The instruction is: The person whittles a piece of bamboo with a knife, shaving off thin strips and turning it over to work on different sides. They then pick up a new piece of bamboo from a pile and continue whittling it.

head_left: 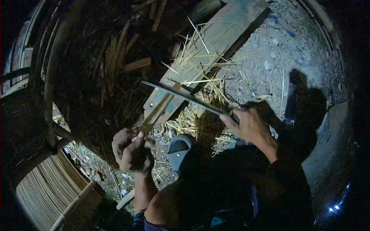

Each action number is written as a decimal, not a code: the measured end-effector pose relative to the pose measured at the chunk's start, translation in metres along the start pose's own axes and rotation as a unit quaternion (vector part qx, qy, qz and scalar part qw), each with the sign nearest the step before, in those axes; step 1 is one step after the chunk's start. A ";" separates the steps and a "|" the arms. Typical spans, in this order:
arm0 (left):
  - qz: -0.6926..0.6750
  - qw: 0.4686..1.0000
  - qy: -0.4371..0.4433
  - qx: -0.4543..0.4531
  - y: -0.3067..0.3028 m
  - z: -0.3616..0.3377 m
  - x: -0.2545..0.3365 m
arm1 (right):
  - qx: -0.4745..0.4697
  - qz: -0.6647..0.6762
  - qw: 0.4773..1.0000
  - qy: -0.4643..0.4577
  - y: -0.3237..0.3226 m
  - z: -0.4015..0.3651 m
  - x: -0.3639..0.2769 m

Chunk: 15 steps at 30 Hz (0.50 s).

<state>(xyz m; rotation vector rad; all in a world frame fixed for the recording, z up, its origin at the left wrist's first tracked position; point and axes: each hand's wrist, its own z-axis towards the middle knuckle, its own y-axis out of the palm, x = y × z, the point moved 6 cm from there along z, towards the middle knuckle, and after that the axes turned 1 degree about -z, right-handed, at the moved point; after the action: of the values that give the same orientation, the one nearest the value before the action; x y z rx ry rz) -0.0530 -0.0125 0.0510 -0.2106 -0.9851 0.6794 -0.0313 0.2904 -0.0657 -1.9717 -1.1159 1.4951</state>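
Observation:
My left hand (pixel 133 150) is closed on the near end of a flat wooden strip (pixel 157 111), which slants up and away over a plank. In my right hand (pixel 252 129) is the handle end of a long, narrow metal blade (pixel 185 97). The blade crosses over the strip close to its far end; whether the two touch is unclear. Beneath them lies a wide wooden plank (pixel 216 42) with thin shavings (pixel 189 57) on it.
More shavings lie on the ground below the plank. A sandalled foot (pixel 178 152) is near the plank's front end. Dark wood pieces (pixel 137 64) are heaped at the upper left. Bundled thin strips (pixel 50 188) stand at the lower left. Stony ground (pixel 269 57) spreads at the right.

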 end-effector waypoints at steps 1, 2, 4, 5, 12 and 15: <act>0.024 0.999 0.027 -0.036 -0.001 0.004 0.006 | 0.005 0.008 1.000 -0.008 -0.006 -0.004 -0.007; 0.051 0.995 0.054 -0.073 -0.001 0.004 0.010 | 0.003 0.007 1.000 -0.009 -0.006 -0.007 -0.011; -0.011 0.999 0.007 -0.046 -0.002 -0.001 -0.001 | 0.022 0.056 0.998 0.024 -0.006 -0.010 -0.012; -0.028 0.996 -0.081 0.013 -0.005 0.001 -0.007 | 0.022 0.057 0.998 0.023 -0.006 -0.011 -0.015; -0.071 0.976 -0.205 0.030 -0.017 0.002 -0.016 | -0.015 0.101 0.994 -0.036 -0.033 -0.013 -0.062; -0.091 0.982 -0.168 0.007 -0.011 0.004 -0.005 | 0.012 0.172 0.980 -0.102 -0.048 -0.015 -0.097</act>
<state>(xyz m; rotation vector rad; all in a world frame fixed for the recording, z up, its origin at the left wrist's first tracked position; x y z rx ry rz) -0.0531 -0.0248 0.0542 0.0088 -1.3051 0.5623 -0.0433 0.2430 0.0316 -2.1109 -0.8555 1.9151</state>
